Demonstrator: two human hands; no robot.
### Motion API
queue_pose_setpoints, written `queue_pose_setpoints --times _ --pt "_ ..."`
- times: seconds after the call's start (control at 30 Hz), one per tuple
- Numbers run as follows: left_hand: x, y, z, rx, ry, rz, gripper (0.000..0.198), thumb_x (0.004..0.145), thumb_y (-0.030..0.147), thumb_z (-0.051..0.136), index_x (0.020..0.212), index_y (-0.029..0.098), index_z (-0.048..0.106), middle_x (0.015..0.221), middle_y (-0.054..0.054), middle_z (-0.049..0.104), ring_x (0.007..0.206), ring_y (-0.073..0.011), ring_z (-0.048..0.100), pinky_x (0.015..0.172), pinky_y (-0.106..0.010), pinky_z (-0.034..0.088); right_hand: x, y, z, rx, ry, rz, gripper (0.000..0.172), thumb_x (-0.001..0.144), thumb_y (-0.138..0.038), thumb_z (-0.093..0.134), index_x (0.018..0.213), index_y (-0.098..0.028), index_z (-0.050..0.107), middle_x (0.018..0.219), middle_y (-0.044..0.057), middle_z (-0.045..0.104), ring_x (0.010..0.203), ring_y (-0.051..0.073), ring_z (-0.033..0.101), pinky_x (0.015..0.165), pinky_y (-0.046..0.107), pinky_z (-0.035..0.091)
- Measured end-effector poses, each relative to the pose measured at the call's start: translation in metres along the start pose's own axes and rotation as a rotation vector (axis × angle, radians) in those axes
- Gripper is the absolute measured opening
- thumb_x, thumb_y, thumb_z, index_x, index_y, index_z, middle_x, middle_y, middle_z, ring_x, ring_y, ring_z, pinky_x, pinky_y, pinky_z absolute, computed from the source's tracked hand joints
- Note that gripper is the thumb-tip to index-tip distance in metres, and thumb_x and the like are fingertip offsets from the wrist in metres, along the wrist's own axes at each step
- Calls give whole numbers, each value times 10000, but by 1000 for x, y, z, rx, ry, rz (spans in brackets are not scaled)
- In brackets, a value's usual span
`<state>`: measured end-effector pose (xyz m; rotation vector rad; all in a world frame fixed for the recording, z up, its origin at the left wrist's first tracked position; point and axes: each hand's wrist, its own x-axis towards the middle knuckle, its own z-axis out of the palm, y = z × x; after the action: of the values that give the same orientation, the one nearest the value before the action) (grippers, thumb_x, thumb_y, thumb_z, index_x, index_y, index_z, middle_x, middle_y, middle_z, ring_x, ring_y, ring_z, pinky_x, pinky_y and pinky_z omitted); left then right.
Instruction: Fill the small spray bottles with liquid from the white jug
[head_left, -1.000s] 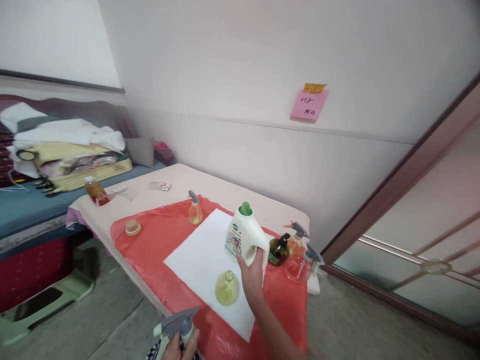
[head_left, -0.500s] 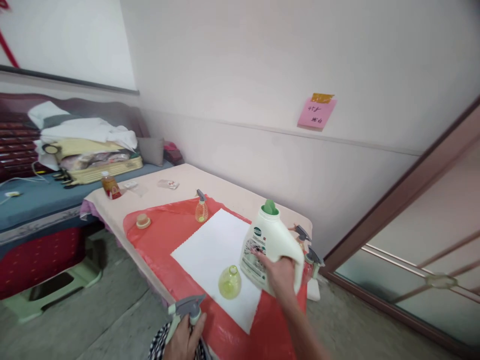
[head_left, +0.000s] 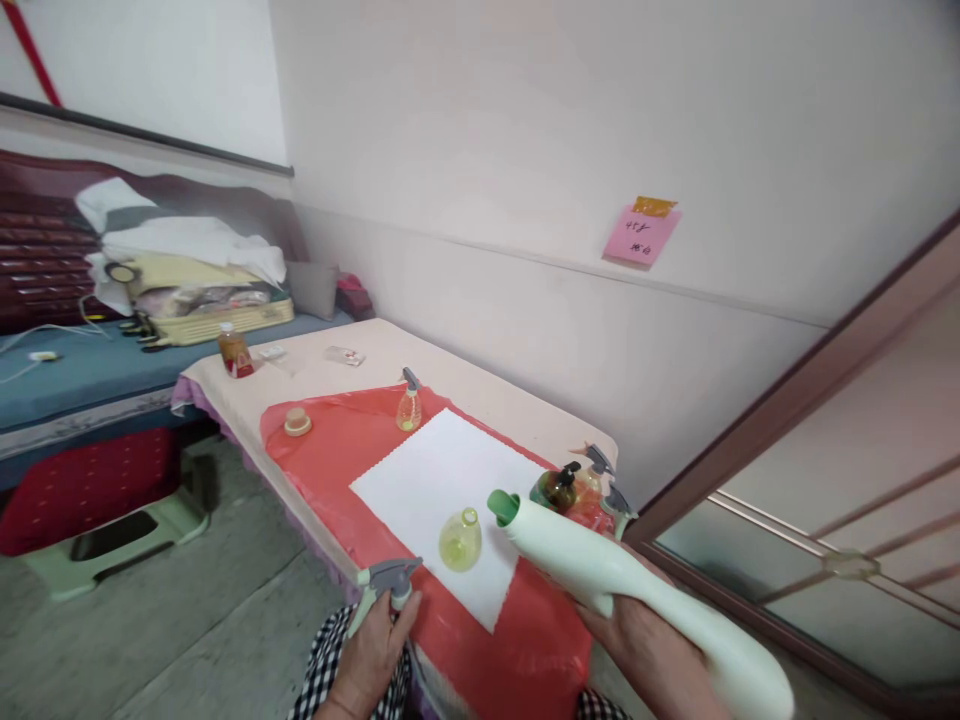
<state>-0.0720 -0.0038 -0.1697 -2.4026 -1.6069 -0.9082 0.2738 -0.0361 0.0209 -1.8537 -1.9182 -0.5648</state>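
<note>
The clear yellow-green bottle [head_left: 460, 545] stood uncapped on the white sheet [head_left: 442, 465], towards its near side, over the red covering [head_left: 322, 480]. Its mouth was just left of, and in this view slightly nearer than, the green spout [head_left: 504, 507] of the pale jug [head_left: 600, 560]. The two looked apart, though how high the spout hung above the mouth could not be told. The jug lay tilted well over, its long axis running from the near right towards the bottle.

The right hand [head_left: 646, 645] was wrapped around the jug's handle, fingers curled closed (some were hidden behind the plastic). The left hand [head_left: 379, 645] was the nearer one to the bottle; its thumb and fingers pinched a grey spray head [head_left: 391, 576], just left of the bottle and not touching it. Right of the sheet's far edge stood a dark pump bottle [head_left: 559, 490].
</note>
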Motion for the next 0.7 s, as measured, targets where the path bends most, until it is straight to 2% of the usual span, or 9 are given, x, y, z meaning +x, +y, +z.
queue_pose_setpoints --times 0.07,0.13,0.27,0.4,0.6,0.7 --pt "1 0 1 17 -24 3 369 858 69 491 1091 219 734 823 -61 729 640 -182 662 587 -259 538 -2 1 -3 -162 49 -147 653 826 -347 618 1406 -126 418 1189 191 621 1041 360 599 905 506 491" --pt "1 -1 2 81 -28 43 395 846 38 494 1102 223 732 874 -74 743 691 -195 686 625 -276 555 -1 2 -5 -277 51 -215 664 839 -285 615 1422 -81 374 1216 223 591 1057 366 577 917 503 480" --pt "-1 -2 5 217 -28 138 488 790 -37 486 1105 237 738 873 -81 756 702 -223 705 633 -311 568 3 1 -8 -333 37 -218 671 832 -272 621 1415 -62 362 1217 231 571 1085 381 547 942 510 469" --pt "-2 -2 7 270 -11 140 551 741 -77 460 1107 230 733 903 -82 765 715 -215 711 642 -296 571 5 -4 -11 -332 32 -213 695 834 -295 630 1429 -86 338 1223 209 569 1100 377 539 963 511 464" --pt "2 -2 3 300 36 214 505 816 -32 409 1081 238 743 858 -78 753 681 -217 697 614 -311 570 9 -10 -8 -361 26 -243 775 802 -299 657 1446 -63 294 1238 227 559 1132 406 525 976 528 452" --pt "3 -1 3 310 42 218 504 807 -34 418 1079 237 743 849 -73 746 667 -207 685 614 -299 564 12 -11 -5 -367 32 -257 804 782 -281 674 1446 -61 278 1238 235 555 1135 419 524 985 539 442"
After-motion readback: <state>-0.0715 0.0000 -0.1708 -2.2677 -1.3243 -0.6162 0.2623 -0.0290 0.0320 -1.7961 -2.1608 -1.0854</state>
